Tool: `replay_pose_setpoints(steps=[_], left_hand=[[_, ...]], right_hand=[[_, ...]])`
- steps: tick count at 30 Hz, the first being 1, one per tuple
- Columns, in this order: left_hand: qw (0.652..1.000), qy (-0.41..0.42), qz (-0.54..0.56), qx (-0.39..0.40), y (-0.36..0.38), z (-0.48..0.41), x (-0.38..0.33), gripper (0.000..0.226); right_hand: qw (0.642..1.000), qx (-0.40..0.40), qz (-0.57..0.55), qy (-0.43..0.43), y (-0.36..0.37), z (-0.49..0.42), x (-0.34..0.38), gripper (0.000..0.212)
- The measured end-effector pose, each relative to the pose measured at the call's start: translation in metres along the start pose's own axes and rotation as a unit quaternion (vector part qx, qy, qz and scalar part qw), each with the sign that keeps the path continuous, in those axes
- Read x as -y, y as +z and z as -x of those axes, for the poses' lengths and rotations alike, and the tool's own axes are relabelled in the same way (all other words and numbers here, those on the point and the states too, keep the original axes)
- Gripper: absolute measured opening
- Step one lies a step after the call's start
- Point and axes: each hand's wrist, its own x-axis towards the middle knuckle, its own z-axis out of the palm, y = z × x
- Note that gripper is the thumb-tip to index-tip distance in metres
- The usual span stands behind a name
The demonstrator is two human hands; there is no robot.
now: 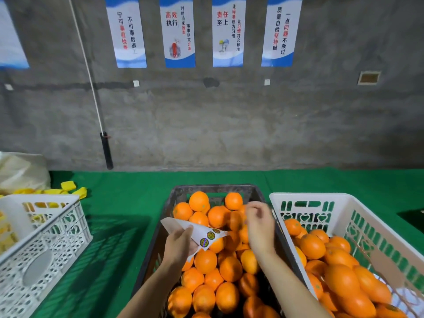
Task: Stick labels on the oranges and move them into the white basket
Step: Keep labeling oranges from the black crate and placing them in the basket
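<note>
Over the dark slatted crate (176,196) heaped with round oranges (205,260), the left hand (177,245) pinches a curled paper label sheet (206,232), the blurred right hand (259,223) has fingers curled, hold unclear, beside the perforated white basket (358,210).

Fruit packing shed: crates of oranges (226,267), slogan posters (179,31), concrete wall (229,125).

Dim, even indoor light; soft shadow left of black crate (160,237). Right hand (259,226) motion-blurred. Wide-angle bending at frame edges.
</note>
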Motion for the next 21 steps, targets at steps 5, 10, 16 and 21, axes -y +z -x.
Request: replay_pose_setpoints(steps=[5, 10, 16, 21], left_hand=[[0.999, 0.036, -0.034, 0.02, -0.005, 0.001, 0.004, 0.033], [0.988, -0.084, 0.119, 0.056, -0.005, -0.003, -0.001, 0.015], [0.973, -0.109, 0.15, 0.139, -0.001, 0.005, -0.008, 0.01], [0.983, -0.086, 0.105, 0.127, -0.004, 0.005, -0.005, 0.017]], right_hand=[[0.876, 0.32, 0.271, -0.239, 0.025, 0.037, -0.003, 0.028], [0.876, 0.335, 0.259, -0.23, 0.028, 0.042, -0.008, 0.028], [0.895, 0.294, 0.253, -0.219, 0.03, 0.042, -0.009, 0.026], [0.895, 0.281, 0.262, -0.228, 0.031, 0.042, -0.01, 0.025]])
